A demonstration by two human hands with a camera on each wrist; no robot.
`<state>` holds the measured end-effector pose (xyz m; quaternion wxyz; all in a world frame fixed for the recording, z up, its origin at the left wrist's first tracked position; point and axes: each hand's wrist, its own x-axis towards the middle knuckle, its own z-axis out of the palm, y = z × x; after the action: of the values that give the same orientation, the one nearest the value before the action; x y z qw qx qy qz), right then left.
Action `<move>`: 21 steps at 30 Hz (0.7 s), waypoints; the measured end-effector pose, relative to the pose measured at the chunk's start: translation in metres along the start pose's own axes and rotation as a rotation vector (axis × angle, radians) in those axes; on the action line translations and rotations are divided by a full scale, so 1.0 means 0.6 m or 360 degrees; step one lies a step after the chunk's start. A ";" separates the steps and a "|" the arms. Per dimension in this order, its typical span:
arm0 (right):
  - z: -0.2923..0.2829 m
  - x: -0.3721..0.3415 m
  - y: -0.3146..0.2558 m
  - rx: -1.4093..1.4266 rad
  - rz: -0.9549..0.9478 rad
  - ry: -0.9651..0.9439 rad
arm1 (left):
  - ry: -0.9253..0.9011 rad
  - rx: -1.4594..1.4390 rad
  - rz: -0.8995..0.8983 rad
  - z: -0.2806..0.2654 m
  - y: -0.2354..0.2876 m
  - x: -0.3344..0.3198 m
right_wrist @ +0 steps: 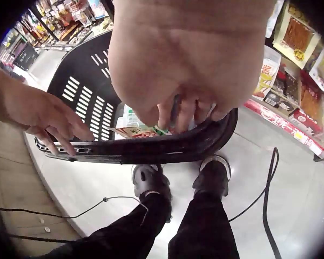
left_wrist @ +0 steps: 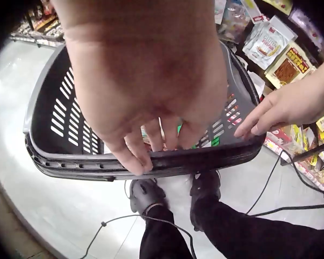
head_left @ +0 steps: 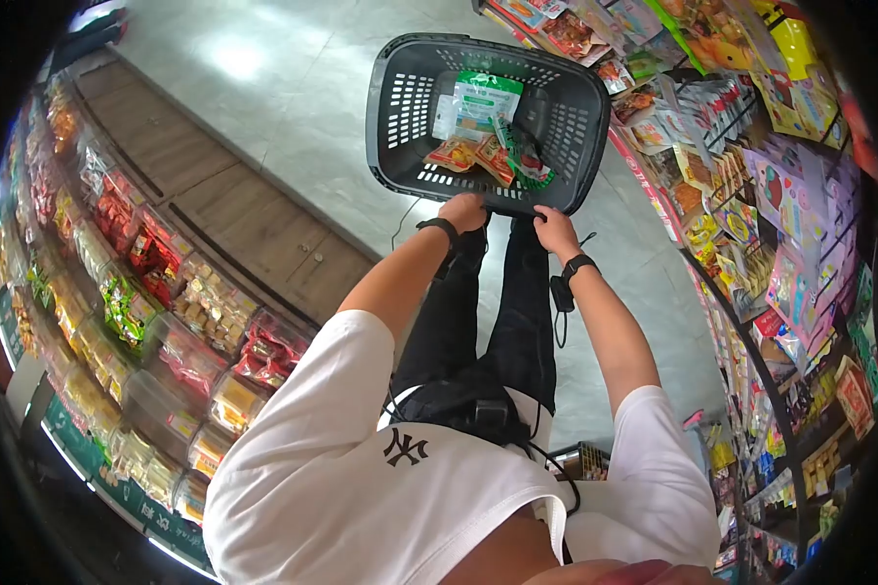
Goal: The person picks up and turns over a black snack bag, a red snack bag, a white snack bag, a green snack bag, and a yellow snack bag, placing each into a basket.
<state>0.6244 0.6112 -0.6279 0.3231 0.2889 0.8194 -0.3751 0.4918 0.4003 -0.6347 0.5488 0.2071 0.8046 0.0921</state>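
A dark grey shopping basket (head_left: 585,146) with slotted walls is in front of the person's legs. My left hand (head_left: 463,212) grips its near rim left of the middle. Farther right on the same rim, my right hand (head_left: 556,232) holds on near the corner. In the left wrist view, fingers of the left hand (left_wrist: 151,102) bend over the black rim (left_wrist: 200,162). The right wrist view has the right hand (right_wrist: 189,70) with its fingers on the inner side of the rim. Inside lie a green-and-white pouch (head_left: 488,100), orange-red snack packets (head_left: 454,154) and a green-edged packet (head_left: 525,156).
Clear bins of wrapped snacks (head_left: 205,302) line the left above wooden cabinets (head_left: 234,185). On the right, a shelf rack (head_left: 741,185) of hanging packets stands close to the basket. Thin black cables (left_wrist: 270,209) hang by the legs, over a pale tiled floor (head_left: 332,97).
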 end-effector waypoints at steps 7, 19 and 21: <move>-0.047 -0.086 0.014 0.0290 0.0276 0.0132 | -0.0704 -0.0379 0.0208 -0.082 0.056 -0.056; -0.212 -0.340 0.040 0.1244 0.0045 0.1179 | -0.0149 -0.0193 0.1538 -0.251 0.481 -0.408; -0.231 -0.375 0.075 0.1514 -0.0063 0.1296 | -0.0256 -0.0152 0.1685 -0.226 0.539 -0.449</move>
<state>0.7537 0.6951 -0.4086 -0.1860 0.5057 0.6254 -0.5644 0.5263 0.5843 -0.2341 0.4959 0.5658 0.5405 0.3765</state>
